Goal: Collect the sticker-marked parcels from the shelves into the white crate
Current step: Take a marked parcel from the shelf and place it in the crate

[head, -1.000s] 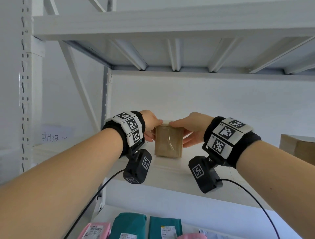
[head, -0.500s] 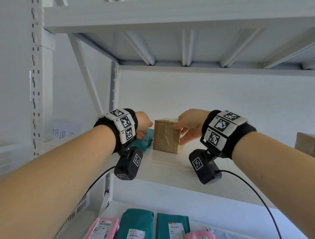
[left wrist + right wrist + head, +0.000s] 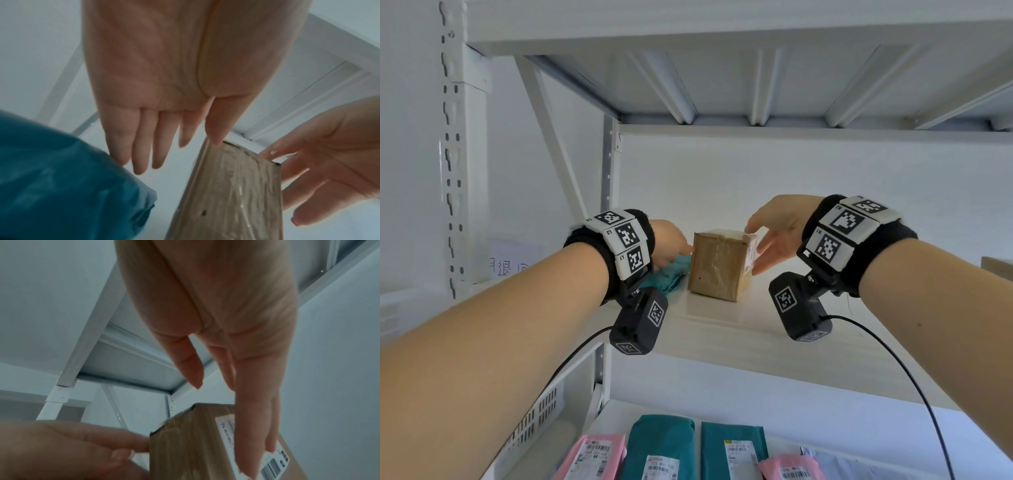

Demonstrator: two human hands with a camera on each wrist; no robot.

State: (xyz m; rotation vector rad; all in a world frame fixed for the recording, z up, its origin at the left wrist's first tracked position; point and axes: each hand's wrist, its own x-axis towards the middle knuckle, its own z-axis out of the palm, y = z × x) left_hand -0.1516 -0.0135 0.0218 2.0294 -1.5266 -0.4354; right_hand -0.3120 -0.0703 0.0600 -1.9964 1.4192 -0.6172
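A small brown cardboard box [image 3: 717, 270] wrapped in clear tape stands on the white shelf [image 3: 739, 329], with a white barcode label [image 3: 273, 467] on its right side. My left hand [image 3: 673, 246] is at its left, fingers straight and thumb tip touching the box's [image 3: 230, 194] top corner. A teal parcel [image 3: 671, 279] lies under and behind that hand. My right hand [image 3: 762, 246] is at the box's right, fingers straight and lying along the labelled side [image 3: 257, 443]. Neither hand grips the box.
The lower shelf holds pink mailers [image 3: 595, 459] and teal mailers [image 3: 661, 445] with labels. Another cardboard box [image 3: 996, 269] peeks in at the right edge. A white slotted crate [image 3: 534, 421] shows at the lower left. The upper shelf's underside [image 3: 722, 85] hangs close overhead.
Both hands gripped the box a second ago. They have let go and straightened. The box now stands turned, its labelled side showing, and the teal parcel has come into view.
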